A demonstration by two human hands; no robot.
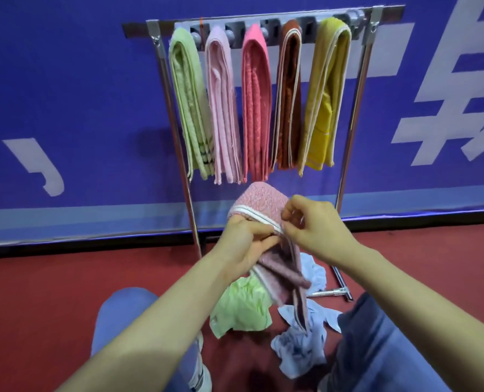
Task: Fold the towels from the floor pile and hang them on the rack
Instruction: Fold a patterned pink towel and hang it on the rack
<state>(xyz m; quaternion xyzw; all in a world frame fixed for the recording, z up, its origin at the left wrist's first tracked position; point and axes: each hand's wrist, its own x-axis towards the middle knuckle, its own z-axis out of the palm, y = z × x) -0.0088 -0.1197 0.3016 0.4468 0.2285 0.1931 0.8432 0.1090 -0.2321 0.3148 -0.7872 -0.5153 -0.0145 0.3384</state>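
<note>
Person crouches on the red floor [37, 292] in front of the rack [134, 29], knees in blue trousers [122, 312] either side of the pile.

Dusty-pink towel [259, 202] with a white stripe is held up off the floor, in front of the rack's lower middle and below the hanging row. Its upper part is bunched over the hands and its lower end hangs down toward the pile.

Left hand [246, 244]: fingers curled round the towel's folded body, gripping it from the side. Right hand [317, 230]: fingers bent, fingertips pinching the towel at its white-striped edge. The hands are close together on the same towel.

Five folded towels are draped over the rack's top bar, side by side from its left end to its right: green towel [190, 103], pale pink towel [221, 103], coral towel [256, 103], brown towel [289, 103], yellow towel [324, 94]. They hang just beside each other. Neighbours seem to touch at the lower ends, but I can't tell for sure.

Floor pile, between the knees and near the rack's right foot: crumpled lime towel [241, 306] on the left, crumpled light-blue towel [300, 352] on the right, with the held towel's hanging end in front of it.

Behind the rack is a blue wall banner [65, 80] with large white characters.
</note>
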